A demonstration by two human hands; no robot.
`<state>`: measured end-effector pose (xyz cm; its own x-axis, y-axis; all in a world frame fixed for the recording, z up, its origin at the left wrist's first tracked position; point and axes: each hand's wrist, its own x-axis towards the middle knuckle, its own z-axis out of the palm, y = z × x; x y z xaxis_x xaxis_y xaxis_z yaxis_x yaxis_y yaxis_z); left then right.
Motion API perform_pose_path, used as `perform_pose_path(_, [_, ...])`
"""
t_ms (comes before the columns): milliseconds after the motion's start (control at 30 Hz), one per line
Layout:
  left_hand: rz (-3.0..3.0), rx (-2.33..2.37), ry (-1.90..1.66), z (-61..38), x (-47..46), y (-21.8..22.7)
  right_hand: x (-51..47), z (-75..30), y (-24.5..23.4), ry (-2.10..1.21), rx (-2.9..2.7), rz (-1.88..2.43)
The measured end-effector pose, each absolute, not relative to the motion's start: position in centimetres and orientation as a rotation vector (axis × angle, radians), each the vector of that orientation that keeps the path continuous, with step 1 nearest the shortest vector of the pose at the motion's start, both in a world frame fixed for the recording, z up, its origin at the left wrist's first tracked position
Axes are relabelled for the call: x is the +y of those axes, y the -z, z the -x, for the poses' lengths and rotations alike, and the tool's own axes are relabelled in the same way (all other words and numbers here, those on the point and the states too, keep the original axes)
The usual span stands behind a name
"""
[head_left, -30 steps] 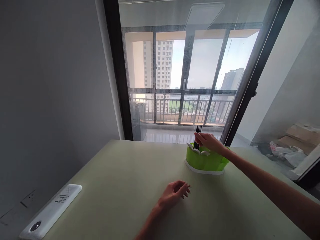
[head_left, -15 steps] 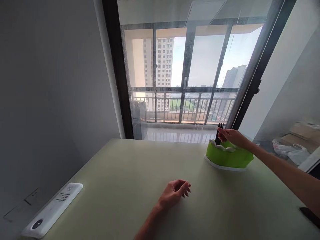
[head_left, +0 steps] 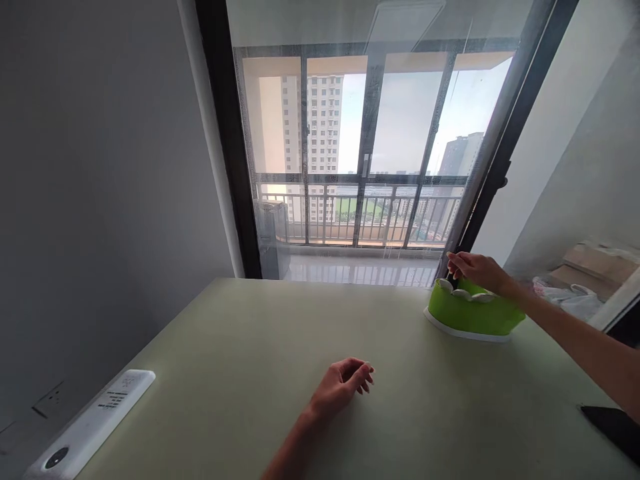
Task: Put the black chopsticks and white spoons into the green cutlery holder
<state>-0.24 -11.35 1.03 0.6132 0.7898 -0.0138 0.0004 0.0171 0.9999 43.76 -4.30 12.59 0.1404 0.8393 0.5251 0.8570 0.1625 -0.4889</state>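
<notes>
Pale tabletop [head_left: 260,327], right hand [head_left: 480,272] outstretched, fingers [head_left: 457,265] closed on black sticks [head_left: 455,283], left hand [head_left: 340,385] palm inward, loosely half-open.

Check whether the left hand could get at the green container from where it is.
Probably yes: only tabletop shows between the left hand and the near side of the green container. The right hand is at its top, though, so the opening looks partly blocked.

A utensil holder [head_left: 473,318] stands at the far right of a table [head_left: 225,360], the right hand [head_left: 479,270] over its left end; the left hand [head_left: 341,385] is nearer, at centre; a device [head_left: 95,421] lies along the left edge; balcony windows [head_left: 369,107] are behind the table; cardboard [head_left: 603,263] and plastic bags [head_left: 580,303] lie beyond it, right.
</notes>
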Motion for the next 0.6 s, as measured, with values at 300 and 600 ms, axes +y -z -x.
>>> perform_pose_path(300, [-1.446,0.726,-0.709,0.2,-11.3,-1.1,-8.3,-31.2,-16.5,-0.363,-1.977,1.402])
perform_pose_path(600, [-1.469,0.739,-0.691,0.4,-11.5,-1.4,-16.3,-21.5,-19.9,-0.579,-2.171,1.034])
